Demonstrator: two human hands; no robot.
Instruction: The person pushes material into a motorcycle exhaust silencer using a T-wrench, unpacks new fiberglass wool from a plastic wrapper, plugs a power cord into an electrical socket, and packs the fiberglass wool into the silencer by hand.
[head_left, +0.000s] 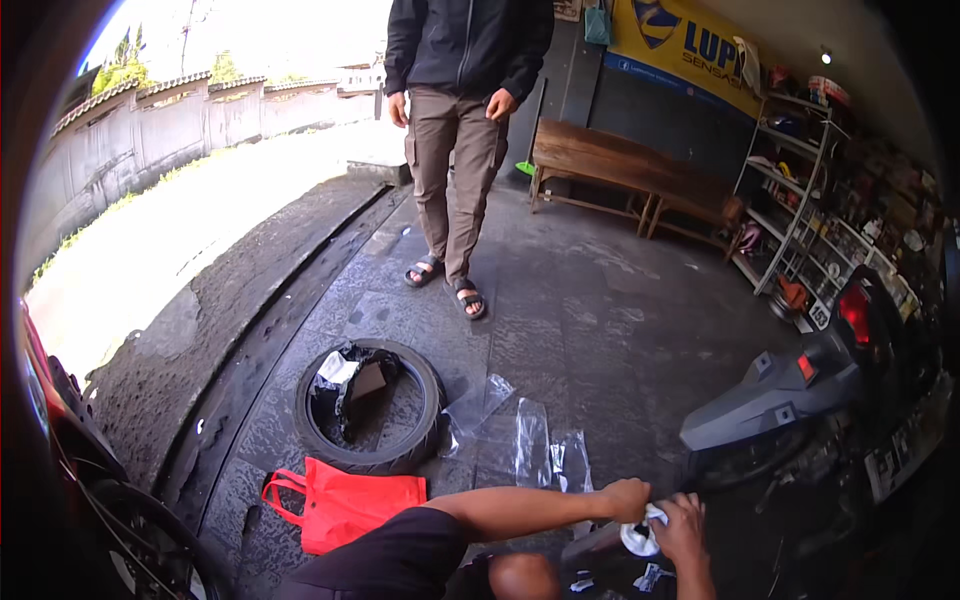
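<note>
1. At the lower edge, the left hand (628, 498) and the right hand (683, 520) are meeting over a small white object (640, 538); the fingers of both are curling around and pinching it, just above a dark exhaust pipe (600, 545).
2. Just beside the hands, the grey tail of a scooter (765, 400) is jutting in from the right.
3. Clear plastic wrappers (535, 450) are lying on the paved floor (600, 300) near the left forearm.
4. A red bag (345, 500) is lying touching a black tyre (370, 405), which is holding a black bag.
5. Farther off, a person (455, 130) in sandals is standing near a wooden bench (625, 175) and shelves (800, 190).
</note>
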